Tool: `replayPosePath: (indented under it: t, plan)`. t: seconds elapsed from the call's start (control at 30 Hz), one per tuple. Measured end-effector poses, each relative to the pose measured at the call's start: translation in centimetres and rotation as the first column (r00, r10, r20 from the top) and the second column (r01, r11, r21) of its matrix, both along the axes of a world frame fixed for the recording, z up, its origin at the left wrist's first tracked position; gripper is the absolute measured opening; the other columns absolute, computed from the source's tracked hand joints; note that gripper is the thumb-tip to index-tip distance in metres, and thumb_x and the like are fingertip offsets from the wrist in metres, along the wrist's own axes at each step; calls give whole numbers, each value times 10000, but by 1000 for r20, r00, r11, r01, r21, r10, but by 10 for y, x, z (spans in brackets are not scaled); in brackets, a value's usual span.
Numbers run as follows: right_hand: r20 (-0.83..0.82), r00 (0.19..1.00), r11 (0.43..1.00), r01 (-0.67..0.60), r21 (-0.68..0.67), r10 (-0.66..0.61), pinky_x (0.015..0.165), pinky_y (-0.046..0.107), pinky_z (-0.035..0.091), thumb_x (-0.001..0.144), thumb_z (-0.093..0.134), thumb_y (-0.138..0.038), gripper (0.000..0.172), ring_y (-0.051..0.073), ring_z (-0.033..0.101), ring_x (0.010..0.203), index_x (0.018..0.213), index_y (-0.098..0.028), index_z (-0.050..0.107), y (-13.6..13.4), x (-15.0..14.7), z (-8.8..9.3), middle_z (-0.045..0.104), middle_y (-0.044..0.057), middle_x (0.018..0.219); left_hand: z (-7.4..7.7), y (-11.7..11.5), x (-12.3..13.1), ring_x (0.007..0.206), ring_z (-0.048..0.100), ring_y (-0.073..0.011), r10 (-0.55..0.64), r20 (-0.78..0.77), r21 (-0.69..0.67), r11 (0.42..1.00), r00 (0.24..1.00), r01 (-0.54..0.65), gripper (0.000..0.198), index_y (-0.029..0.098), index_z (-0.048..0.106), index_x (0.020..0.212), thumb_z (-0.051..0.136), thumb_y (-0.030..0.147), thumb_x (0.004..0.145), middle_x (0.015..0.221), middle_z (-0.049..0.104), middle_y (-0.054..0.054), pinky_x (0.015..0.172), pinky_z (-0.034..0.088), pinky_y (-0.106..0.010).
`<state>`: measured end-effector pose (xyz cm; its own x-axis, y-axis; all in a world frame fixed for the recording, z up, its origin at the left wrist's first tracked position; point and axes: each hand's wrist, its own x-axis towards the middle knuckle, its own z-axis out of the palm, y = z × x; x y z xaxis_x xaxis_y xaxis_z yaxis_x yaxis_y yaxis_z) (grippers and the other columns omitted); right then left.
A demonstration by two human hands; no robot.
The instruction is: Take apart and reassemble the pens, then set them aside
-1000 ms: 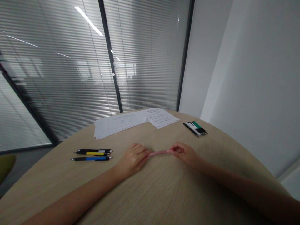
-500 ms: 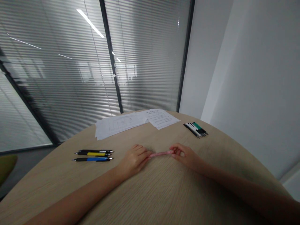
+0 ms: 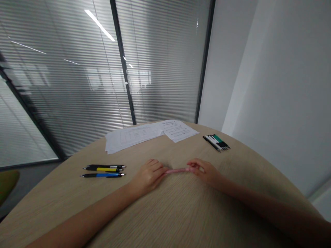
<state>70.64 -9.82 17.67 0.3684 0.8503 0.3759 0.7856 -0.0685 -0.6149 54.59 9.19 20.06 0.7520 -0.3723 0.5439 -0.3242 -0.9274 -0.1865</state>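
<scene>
A slim pink pen (image 3: 177, 170) lies crosswise between my hands, just above or on the table. My left hand (image 3: 150, 174) is closed around its left end, the fingertips hiding that tip. At the other end, my right hand (image 3: 203, 170) pinches the pen between thumb and fingers. To the left of my left hand lie a blue-and-black pen (image 3: 103, 175), a yellow-and-black pen (image 3: 104, 169) and a mostly black pen (image 3: 111, 166), roughly side by side.
Several pens (image 3: 216, 143) in black, white and green lie in a row at the right of the round wooden table (image 3: 165, 213). Printed paper sheets (image 3: 137, 136) spread along the far edge. Behind stands a glass partition with blinds (image 3: 165, 69), with a white wall (image 3: 281, 75) to the right.
Almost nothing differs. My right fingers have shifted slightly on the pen's right end, while my left hand keeps its hold.
</scene>
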Motion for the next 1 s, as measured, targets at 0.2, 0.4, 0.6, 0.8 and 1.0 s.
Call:
replayPosePath:
  t: [0.2, 0.4, 0.6, 0.8, 1.0]
  plan:
    - [11, 1000, 1000, 8, -24, -7, 681, 263, 406, 765, 484, -235, 77, 135, 531, 725, 787, -190, 542, 0, 0, -1, 589, 14, 766, 0, -1, 0, 629, 456, -138, -2, 17, -2, 1000, 1000, 2, 220, 122, 577, 907, 371, 181, 854, 661, 532, -41, 593, 368, -263]
    - [39, 999, 996, 29, -90, -26, 624, 262, 399, 818, 412, -281, 187, 137, 523, 667, 732, -180, 544, -1, 0, 1, 572, 16, 698, 1, -2, 0, 623, 454, -136, 2, 15, 0, 1000, 1000, -2, 211, 120, 579, 896, 381, 178, 851, 664, 534, -43, 587, 367, -260]
    - [-2, 1000, 1000, 3, -17, -3, 712, 283, 407, 780, 472, -260, 136, 148, 541, 770, 877, -188, 532, -1, -2, 2, 597, 34, 830, 2, -3, 0, 625, 452, -142, -8, 20, 3, 1000, 1000, 8, 223, 116, 578, 898, 370, 184, 856, 652, 531, -44, 591, 365, -263]
    - [38, 999, 999, -4, -33, 5, 686, 271, 405, 779, 470, -238, 87, 139, 534, 727, 769, -180, 533, -1, -3, 3, 586, 24, 764, 1, -2, 0, 634, 455, -136, -5, 5, 2, 1000, 1000, 5, 204, 120, 570, 911, 386, 187, 855, 672, 533, -40, 603, 366, -261]
    - [64, 998, 998, 0, -66, 5, 631, 258, 388, 812, 424, -272, 165, 135, 512, 674, 715, -180, 520, -2, -3, 2, 564, 15, 702, 2, -2, 0, 613, 443, -131, -14, 36, 28, 1000, 999, 13, 199, 118, 576, 896, 391, 179, 853, 647, 526, -32, 593, 364, -252]
